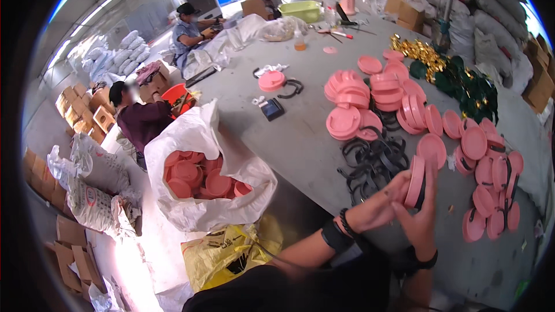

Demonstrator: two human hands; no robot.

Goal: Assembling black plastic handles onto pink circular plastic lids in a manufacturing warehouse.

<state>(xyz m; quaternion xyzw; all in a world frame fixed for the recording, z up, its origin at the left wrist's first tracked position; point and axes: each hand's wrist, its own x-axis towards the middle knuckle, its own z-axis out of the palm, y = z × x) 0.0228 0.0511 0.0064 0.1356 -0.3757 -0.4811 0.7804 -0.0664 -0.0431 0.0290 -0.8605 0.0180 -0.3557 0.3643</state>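
Between my hands, a round pink plastic lid [414, 180] stands on edge, with a dark band along its right side. My left hand [381, 202] grips the lid from the left, fingers wrapped at its lower edge. From the right, my right hand [422, 219] presses on it with fingers pointing up. Just left of my hands lies a heap of black curved handles [370, 164]. Beyond them are stacks of pink lids [348, 89]. To my right, a group of pink lids fitted with black handles [494, 196] lies on the table.
An open white sack [248, 199] full of pink lids stands at the table's left edge, above a yellow sack [225, 251]. A dark box [271, 110] lies mid-table. Gold and green trimmings [462, 84] are piled at far right. Several people sit working at far left.
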